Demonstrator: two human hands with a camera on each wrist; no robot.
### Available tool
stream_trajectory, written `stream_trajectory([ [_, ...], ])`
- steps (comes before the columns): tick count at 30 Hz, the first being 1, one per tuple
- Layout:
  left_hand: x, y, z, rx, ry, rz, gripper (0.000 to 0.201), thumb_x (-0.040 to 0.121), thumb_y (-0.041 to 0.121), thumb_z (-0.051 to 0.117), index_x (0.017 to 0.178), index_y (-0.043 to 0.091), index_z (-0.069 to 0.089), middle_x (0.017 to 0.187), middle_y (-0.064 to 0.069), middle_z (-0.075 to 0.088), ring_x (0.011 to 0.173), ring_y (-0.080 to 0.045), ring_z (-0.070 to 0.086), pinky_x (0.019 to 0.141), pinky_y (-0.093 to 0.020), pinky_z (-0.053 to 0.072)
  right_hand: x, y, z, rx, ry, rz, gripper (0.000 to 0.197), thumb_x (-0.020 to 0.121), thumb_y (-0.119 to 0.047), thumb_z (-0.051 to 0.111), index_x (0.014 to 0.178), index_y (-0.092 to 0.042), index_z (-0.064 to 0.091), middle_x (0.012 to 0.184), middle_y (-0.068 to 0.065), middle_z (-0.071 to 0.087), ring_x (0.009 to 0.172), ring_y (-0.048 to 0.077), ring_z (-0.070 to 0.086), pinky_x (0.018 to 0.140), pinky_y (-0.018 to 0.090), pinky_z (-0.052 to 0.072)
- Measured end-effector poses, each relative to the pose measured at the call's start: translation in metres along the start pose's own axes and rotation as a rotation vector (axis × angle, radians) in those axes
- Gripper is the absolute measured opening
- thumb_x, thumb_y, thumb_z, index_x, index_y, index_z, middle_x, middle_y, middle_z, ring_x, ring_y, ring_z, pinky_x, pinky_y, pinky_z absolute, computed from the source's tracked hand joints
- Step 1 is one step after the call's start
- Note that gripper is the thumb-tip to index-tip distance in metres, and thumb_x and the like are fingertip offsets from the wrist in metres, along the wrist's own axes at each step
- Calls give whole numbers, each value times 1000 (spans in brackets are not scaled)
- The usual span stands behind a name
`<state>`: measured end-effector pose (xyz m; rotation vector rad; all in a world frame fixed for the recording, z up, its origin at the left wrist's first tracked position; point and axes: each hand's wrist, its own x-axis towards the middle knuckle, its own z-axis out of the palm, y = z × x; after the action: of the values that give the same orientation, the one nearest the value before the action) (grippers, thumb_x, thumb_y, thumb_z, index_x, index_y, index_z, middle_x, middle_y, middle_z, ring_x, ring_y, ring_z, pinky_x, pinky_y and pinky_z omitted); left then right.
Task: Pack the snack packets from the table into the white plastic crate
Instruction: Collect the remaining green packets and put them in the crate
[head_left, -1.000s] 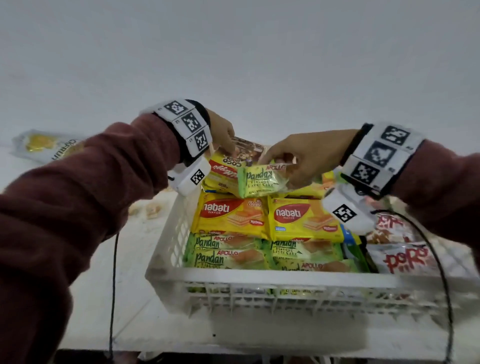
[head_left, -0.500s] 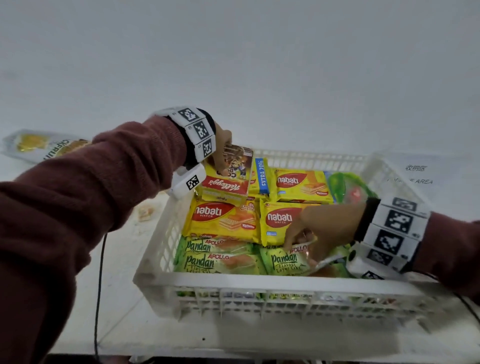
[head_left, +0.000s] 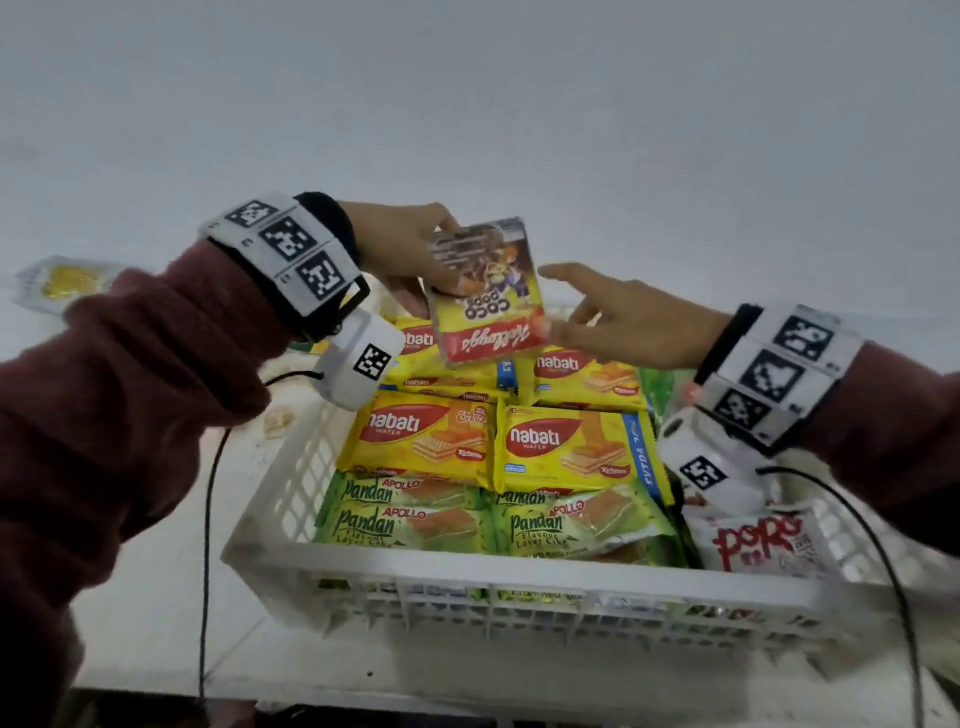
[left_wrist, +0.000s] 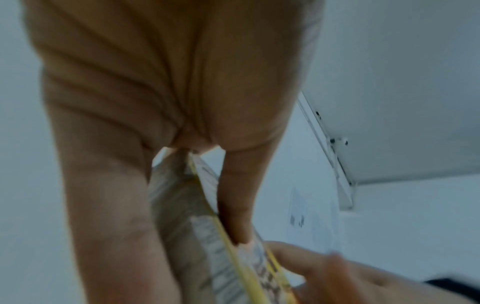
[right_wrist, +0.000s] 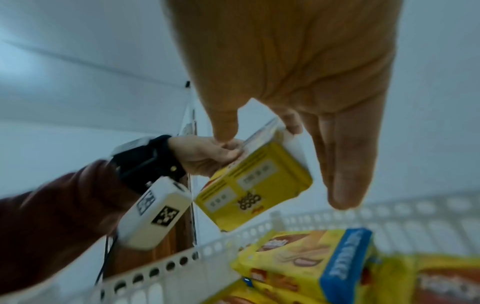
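**Yellow cereal box held above the crate's far end**

Yellow and red, the Coco Pops box (head_left: 485, 293) is up in the air over the far end of the white plastic crate (head_left: 467, 571), upside down to the head camera and tilted. The left hand (head_left: 402, 249) grips it by its upper left corner, thumb on the printed front and fingers behind; the left wrist view shows a finger lying along the box's edge. The right hand (head_left: 618, 317) is spread, fingers straight, and reaches toward the right side of the box. The head view puts its fingertips at or just beside the box's lower right corner, and the right wrist view shows one fingertip close against the box's top corner; whether they truly touch I cannot tell. It holds nothing.

Inside the crate the packets lie in rows. Nearest the camera are green Pandan layer cake packets (head_left: 410, 519), overlapped and flat. Behind them sit two yellow Nabati wafer packs (head_left: 423, 439) side by side, touching, with more Nabati packs (head_left: 587, 376) in the row beyond, partly under the lifted box. A white Popo packet (head_left: 763, 540) with red lettering lies at the crate's right end, below the right wrist.

On the tabletop (head_left: 156, 597), well to the left of the crate, lies a clear packet with yellow contents (head_left: 62, 280). A few pale crumbs (head_left: 275, 418) sit just beside the crate's left wall.
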<state>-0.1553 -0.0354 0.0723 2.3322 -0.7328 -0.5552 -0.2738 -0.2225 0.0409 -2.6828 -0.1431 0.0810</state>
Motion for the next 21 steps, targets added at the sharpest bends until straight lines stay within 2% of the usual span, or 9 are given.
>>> stream_trajectory([
  [3,-14,6,6,-102,-18,5,6,89,16,57,90,9,58,76,-6,70,56,-11,67,51,-18,56,16,-11,6,368,13,13,61,91,-43,44,144,-30,17,119,0,55,99,18,59,80,34,52],
  [7,-34,-3,3,29,36,-138,28,96,37,40,101,12,51,89,-7,62,64,-18,65,59,-26,56,32,-16,14,539,-99,-20,46,91,-31,50,131,-37,29,98,-4,63,84,16,65,67,44,57],
  [10,-49,-24,-9,126,120,-260,38,96,48,28,112,19,47,89,-4,54,74,-22,56,63,-27,45,38,-24,24,378,-317,-75,40,91,-28,50,124,-36,29,106,18,64,84,33,64,69,44,56],
  [13,-61,-52,-15,255,203,-302,36,97,41,36,113,12,51,97,-7,55,76,-19,52,60,-25,40,43,-34,42,148,-519,-157,33,93,-27,48,119,-30,28,104,39,53,70,26,50,57,29,47],
  [15,-67,-68,-10,408,215,-273,38,96,33,43,123,7,51,115,-10,56,95,-22,52,70,-25,35,44,-42,57,37,-621,-188,35,94,-29,47,124,-26,30,108,33,53,75,28,53,70,36,51],
  [16,-68,-75,-5,458,212,-260,40,95,30,46,128,7,49,124,-9,53,107,-22,49,77,-22,33,43,-46,63,-8,-648,-212,41,94,-30,46,131,-23,30,119,23,55,90,29,58,84,40,51],
  [18,-68,-87,6,483,188,-259,46,94,30,49,134,9,43,133,-10,49,122,-21,44,95,-23,29,43,-52,74,-149,-619,-296,53,96,-34,43,143,-18,25,140,7,42,120,23,49,102,36,40],
  [19,-68,-91,11,469,175,-264,46,94,30,49,135,9,42,134,-10,48,124,-21,43,100,-24,28,44,-53,78,-234,-586,-335,55,96,-36,41,144,-17,23,144,5,37,127,22,42,104,33,36],
  [21,-66,-100,15,391,185,-246,43,94,30,49,132,10,45,134,-9,48,122,-22,45,96,-24,32,45,-56,83,-393,-546,-365,54,97,-39,38,143,-13,28,134,8,41,117,21,44,97,31,35],
])
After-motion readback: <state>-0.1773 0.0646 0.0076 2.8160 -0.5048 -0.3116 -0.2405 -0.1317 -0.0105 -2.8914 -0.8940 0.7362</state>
